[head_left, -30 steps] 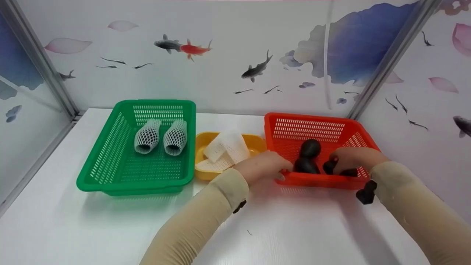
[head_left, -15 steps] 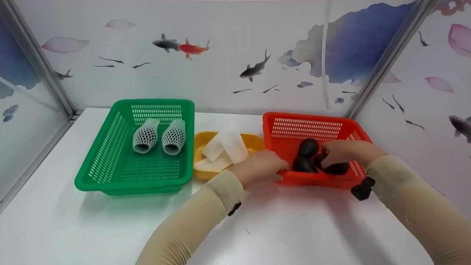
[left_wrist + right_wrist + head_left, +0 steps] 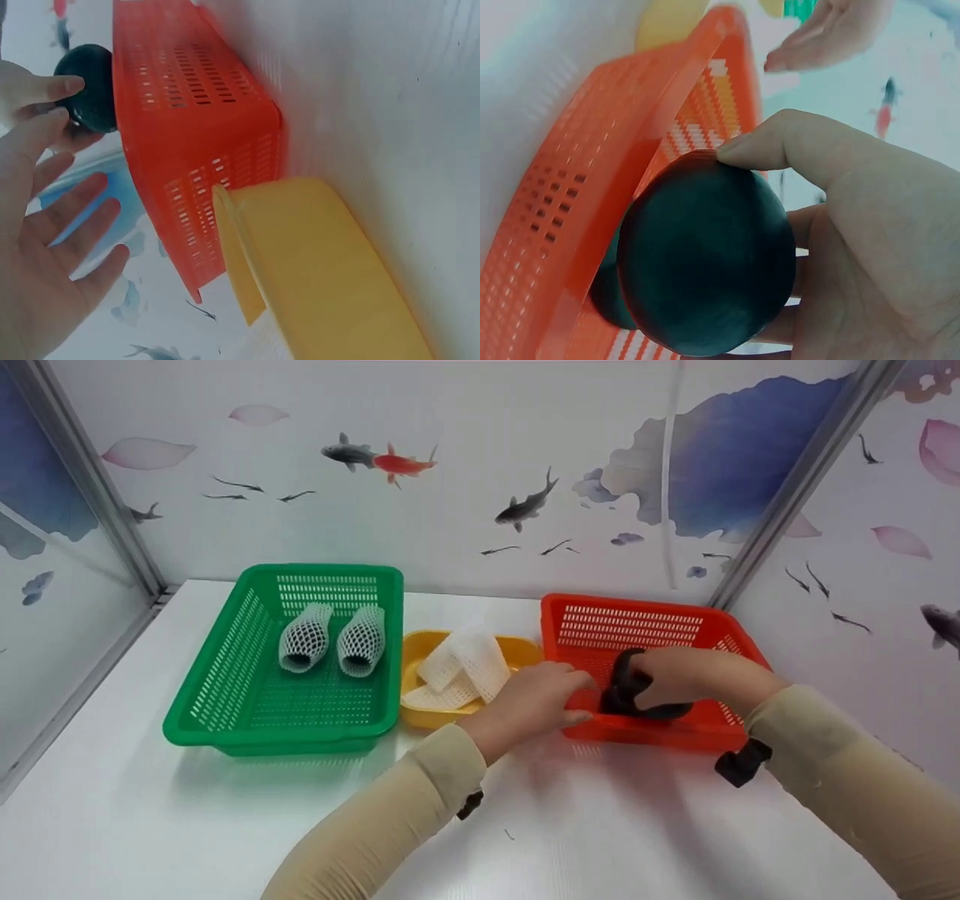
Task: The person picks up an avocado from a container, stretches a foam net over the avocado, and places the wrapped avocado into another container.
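My right hand [image 3: 686,675] grips a dark, smooth, avocado-like fruit [image 3: 709,255] at the red basket [image 3: 697,733]. In the right wrist view, the thumb lies along the fruit's top and the fingers go round behind it. Other dark fruit [image 3: 667,711] lies in the basket below, partly hidden by the hand. My left hand [image 3: 529,701] is beside the basket's front left corner, fingers spread and holding nothing in the left wrist view. Left of it, white foam net sleeves [image 3: 461,664] lie in a yellow basin [image 3: 427,718].
A green basket [image 3: 281,739] on the left contains two dark fruits in white foam nets [image 3: 304,639]. All the containers stand on a white table [image 3: 480,855], against a wall printed with fish. A side panel [image 3: 870,607] rises right of the red basket.
My right hand has moved left within the red basket and now holds a dark fruit near its left part. My left hand has come slightly off the basket rim, its fingers spreading.
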The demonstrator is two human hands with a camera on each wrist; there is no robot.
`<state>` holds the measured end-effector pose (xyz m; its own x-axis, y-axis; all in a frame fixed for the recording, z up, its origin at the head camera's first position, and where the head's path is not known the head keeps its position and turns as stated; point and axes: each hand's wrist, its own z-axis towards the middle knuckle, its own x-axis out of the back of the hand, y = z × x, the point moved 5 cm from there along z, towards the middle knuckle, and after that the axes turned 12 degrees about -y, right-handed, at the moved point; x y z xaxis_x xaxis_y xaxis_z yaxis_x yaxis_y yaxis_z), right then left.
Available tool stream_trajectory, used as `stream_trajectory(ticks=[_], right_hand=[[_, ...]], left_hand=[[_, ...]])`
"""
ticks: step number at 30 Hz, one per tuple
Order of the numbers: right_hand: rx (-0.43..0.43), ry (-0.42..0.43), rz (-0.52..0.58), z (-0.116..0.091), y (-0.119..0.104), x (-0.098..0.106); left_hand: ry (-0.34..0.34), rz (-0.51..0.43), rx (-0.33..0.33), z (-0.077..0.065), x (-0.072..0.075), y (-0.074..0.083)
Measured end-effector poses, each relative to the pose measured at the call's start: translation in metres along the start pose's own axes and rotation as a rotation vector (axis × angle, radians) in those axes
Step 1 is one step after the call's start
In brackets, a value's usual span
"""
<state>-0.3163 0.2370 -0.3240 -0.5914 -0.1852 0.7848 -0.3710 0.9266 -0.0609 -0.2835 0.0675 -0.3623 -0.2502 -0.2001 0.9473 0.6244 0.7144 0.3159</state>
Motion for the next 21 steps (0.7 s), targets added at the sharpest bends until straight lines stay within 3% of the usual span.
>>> stream_trajectory(ticks=[6, 10, 21], right_hand=[[0.047, 0.087, -0.126, -0.006, -0.029, 0.000], [0.107, 0.129, -0.173, -0.007, -0.052, 0.000], [0.300, 0.253, -0.251, -0.014, -0.099, -0.012]], left_hand=[[-0.001, -0.322, 0.108, -0.012, -0.003, -0.003], [-0.016, -0.469, 0.140, -0.020, -0.005, -0.009], [-0.103, -0.763, 0.080, -0.050, -0.013, -0.022]])
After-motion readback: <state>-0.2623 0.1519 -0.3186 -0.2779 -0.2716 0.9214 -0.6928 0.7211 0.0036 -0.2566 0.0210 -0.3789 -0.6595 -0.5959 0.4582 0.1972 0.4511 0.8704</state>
